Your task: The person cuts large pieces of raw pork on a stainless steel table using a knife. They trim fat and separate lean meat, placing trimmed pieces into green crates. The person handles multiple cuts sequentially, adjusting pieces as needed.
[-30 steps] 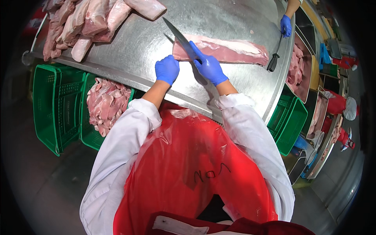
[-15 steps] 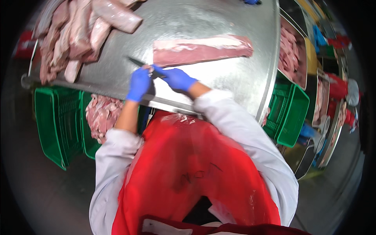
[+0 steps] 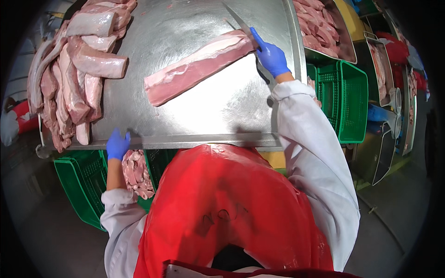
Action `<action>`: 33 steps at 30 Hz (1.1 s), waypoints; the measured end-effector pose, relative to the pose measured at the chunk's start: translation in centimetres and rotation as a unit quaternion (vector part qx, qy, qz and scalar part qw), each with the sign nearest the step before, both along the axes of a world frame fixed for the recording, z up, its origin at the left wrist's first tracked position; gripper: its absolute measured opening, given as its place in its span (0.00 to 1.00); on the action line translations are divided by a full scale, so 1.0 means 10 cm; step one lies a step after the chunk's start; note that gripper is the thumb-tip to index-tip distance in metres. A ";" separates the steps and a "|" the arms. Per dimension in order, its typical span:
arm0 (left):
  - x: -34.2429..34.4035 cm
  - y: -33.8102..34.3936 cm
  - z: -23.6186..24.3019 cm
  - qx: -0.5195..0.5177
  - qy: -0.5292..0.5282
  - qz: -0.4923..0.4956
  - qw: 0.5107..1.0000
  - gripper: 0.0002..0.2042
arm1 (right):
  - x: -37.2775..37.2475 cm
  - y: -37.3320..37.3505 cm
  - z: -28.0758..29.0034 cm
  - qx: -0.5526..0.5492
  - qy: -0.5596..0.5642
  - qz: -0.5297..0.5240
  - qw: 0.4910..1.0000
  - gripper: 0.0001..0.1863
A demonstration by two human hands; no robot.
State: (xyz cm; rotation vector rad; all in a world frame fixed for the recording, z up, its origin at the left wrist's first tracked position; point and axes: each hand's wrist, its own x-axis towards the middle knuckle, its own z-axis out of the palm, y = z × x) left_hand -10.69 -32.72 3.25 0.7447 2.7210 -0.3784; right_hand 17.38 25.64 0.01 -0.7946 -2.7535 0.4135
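Observation:
A long pork loin (image 3: pixel 199 65), pink with a pale fat strip, lies slantwise on the metal table, its right end farther away. Just beyond that end, my right hand (image 3: pixel 273 58) in a blue glove grips a knife (image 3: pixel 238 19). The blade points away and to the left, and most of the handle is hidden in the fist. My left hand (image 3: pixel 118 144), also gloved in blue, is at the table's near edge, above a green crate of meat trimmings (image 3: pixel 137 173). Its fingers are apart and nothing shows in them.
More loins are piled (image 3: pixel 76 69) at the table's far left. An empty-looking green crate (image 3: pixel 76 178) stands at the lower left, and another green crate (image 3: pixel 350 102) to the right. Beyond the table's right edge sits a metal tub of cut meat (image 3: pixel 320 28).
My hands, together at the knife before, have parted. The right has carried the knife away and right; the left has dropped toward the trimmings crate. The loin now lies at a steeper slant.

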 end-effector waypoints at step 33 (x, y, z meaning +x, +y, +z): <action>0.97 4.08 -0.15 0.446 -0.030 -0.284 0.848 0.16 | 1.48 -1.05 -0.16 -0.588 0.338 -0.130 0.723 0.43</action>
